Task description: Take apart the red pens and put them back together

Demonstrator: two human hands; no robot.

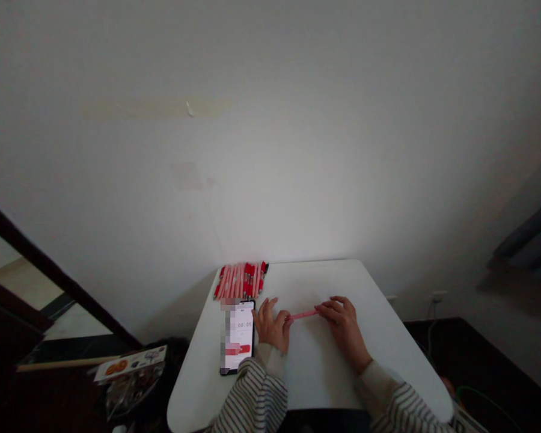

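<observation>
A slim pink pen (pixel 303 315) is held level between my two hands, a little above or on the white table (pixel 318 367); I cannot tell which. Its left end is pinched by the thumb and finger of my left hand (pixel 273 325), whose other fingers reach forward. At the right end, the fingertips of my right hand (pixel 342 322) close on the pen. Just left of my left hand lies a phone (pixel 244 328) with a timer on its screen. Beyond the phone, several pink and red pens (pixel 240 281) lie side by side in a row.
The table stands against a pale wall (pixel 297 150). On the floor at the left sits a dark bag (pixel 139 385) with a printed card (pixel 130 364) across its top. Dark cloth (pixel 529 240) hangs at the right, and a wall socket (pixel 440 296) sits low there.
</observation>
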